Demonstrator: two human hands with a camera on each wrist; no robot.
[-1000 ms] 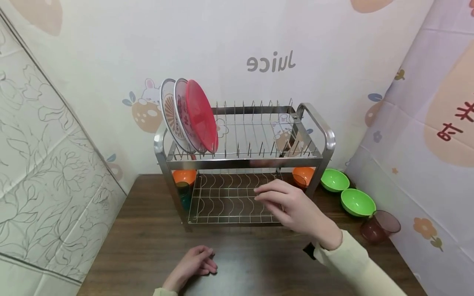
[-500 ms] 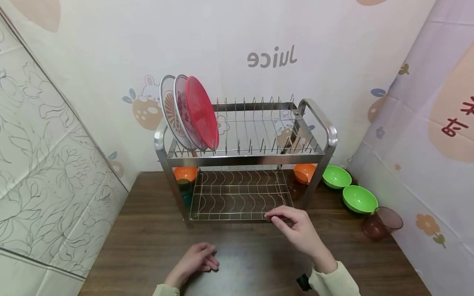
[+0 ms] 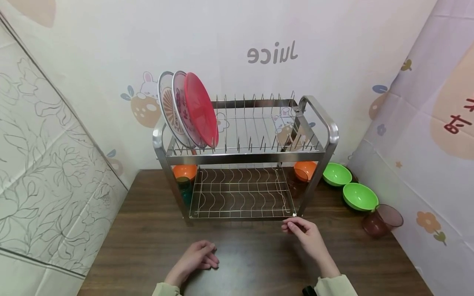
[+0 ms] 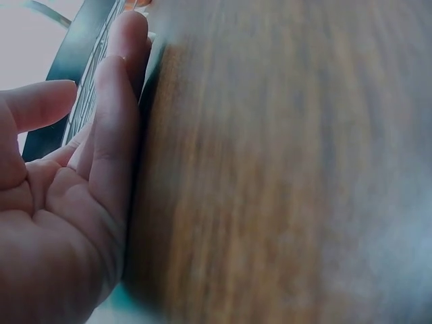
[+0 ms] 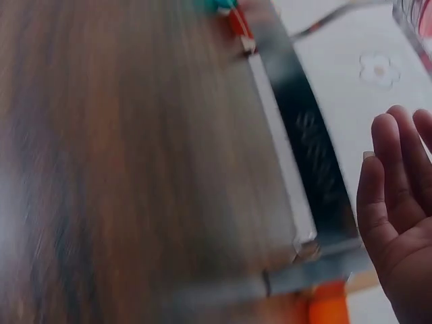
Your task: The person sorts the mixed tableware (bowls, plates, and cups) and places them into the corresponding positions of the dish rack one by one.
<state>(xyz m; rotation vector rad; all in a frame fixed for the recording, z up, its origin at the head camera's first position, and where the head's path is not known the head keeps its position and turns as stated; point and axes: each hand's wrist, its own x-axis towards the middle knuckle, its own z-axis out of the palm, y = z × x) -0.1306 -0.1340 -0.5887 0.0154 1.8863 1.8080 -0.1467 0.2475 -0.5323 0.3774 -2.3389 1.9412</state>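
A two-tier metal dish rack [image 3: 244, 158] stands at the back of the wooden table. Leaning in its upper left slots are a red plate [image 3: 201, 109] and two patterned white plates, the nearer of which [image 3: 181, 109] lies right behind the red one. My left hand [image 3: 196, 259] rests on the table in front of the rack, fingers relaxed, holding nothing; its palm [image 4: 61, 202] shows in the left wrist view. At the rack's lower front right corner is my right hand [image 3: 305, 236], fingers loosely bent and holding nothing. In the right wrist view its fingers [image 5: 398, 169] look nearly straight.
Right of the rack are two green bowls, one of them [image 3: 360, 196] nearer, and a tilted purple-brown cup [image 3: 382, 221]. Orange bowls show behind both rack ends, such as the left one [image 3: 185, 172]. A teal cup [image 3: 185, 191] stands by the left leg. Printed cloth walls enclose the table.
My right hand has drawn back from in front of the rack, down toward the table and slightly right. The left hand stays in place. The head view has tilted slightly.
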